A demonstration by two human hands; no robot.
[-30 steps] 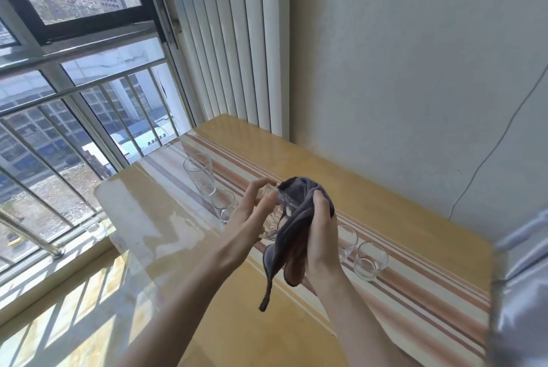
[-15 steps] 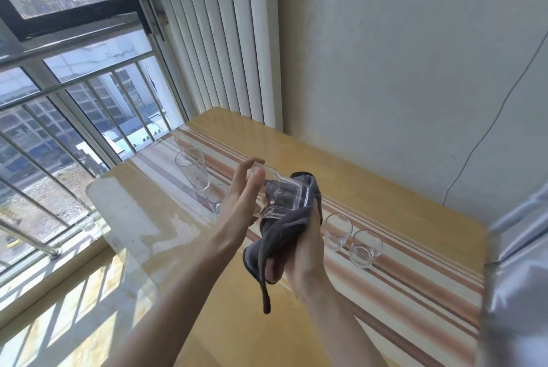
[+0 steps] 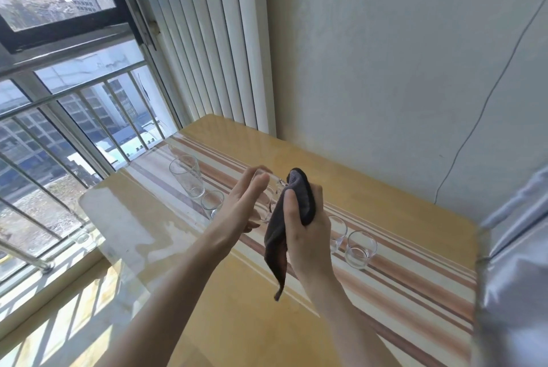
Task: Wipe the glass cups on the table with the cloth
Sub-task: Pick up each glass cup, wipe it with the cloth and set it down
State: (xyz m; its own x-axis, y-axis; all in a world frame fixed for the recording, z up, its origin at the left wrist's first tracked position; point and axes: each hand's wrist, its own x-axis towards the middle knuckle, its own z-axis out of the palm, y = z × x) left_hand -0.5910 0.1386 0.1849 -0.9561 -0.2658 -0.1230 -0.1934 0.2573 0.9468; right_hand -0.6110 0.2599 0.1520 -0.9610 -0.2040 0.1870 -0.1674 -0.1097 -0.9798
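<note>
From the head camera, both hands are raised above the bench (image 3: 370, 188). The left hand (image 3: 247, 203) has its fingers stretched nearly flat against a clear glass cup (image 3: 271, 194), steadying it in the air. The right hand (image 3: 307, 230) is closed around a dark grey cloth (image 3: 299, 197), pressing it against the cup's other side; a tail of cloth hangs below the wrist. On the striped bench stand a tall glass (image 3: 187, 174), a small glass (image 3: 212, 203) just beside it, and two more short glasses (image 3: 360, 249) to the right of the hands.
</note>
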